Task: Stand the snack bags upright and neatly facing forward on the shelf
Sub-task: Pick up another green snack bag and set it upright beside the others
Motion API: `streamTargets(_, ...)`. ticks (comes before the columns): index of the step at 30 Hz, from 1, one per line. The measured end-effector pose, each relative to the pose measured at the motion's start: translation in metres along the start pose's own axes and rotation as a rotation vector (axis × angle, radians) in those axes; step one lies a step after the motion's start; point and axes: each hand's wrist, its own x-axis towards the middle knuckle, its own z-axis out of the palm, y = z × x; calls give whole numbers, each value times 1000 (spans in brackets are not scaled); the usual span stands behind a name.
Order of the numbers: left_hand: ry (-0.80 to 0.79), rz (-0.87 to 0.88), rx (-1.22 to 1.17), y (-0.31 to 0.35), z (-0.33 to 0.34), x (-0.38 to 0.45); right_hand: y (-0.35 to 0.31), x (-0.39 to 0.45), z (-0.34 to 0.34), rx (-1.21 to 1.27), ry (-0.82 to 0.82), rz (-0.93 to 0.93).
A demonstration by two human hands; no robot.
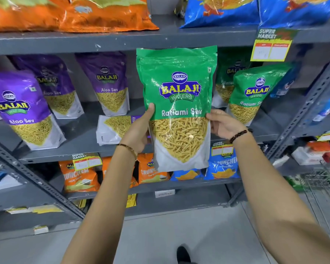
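I hold a green Ratlami Sev bag (177, 103) upright in the air in front of the middle shelf (80, 138), its label facing me. My left hand (139, 130) grips its left edge and my right hand (222, 124) grips its right edge. Two more green bags stand on the shelf to the right, the nearer one (255, 94) leaning slightly and the other (228, 77) behind it. Three purple Aloo Sev bags stand to the left, at the front left (21, 109), behind it (55, 84) and mid-shelf (111, 82). Another purple bag (114, 128) lies flat on its side beside my left hand.
Large orange (71, 14) and blue (255, 10) bags fill the top shelf. Small orange (78, 176) and blue (223, 164) snack packs sit on the lower shelf. Price tags hang from shelf edges. A slanted metal upright (303, 111) bounds the right side, with a wire basket (318, 180) beyond.
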Motion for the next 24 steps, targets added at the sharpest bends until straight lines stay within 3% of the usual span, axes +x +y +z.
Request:
streamTargets(6, 0, 0, 42, -6, 6, 26, 6, 11, -18, -35, 29, 41)
streamTargets(10, 42, 4, 46, -14, 14, 65, 7, 29, -34, -94, 183, 45)
streamTargets(16, -58, 103, -20, 8, 49, 113, 4, 66, -67, -136, 443, -59)
streamTargets(24, -12, 87, 94, 0, 54, 159, 22, 92, -93, -80, 607, -43)
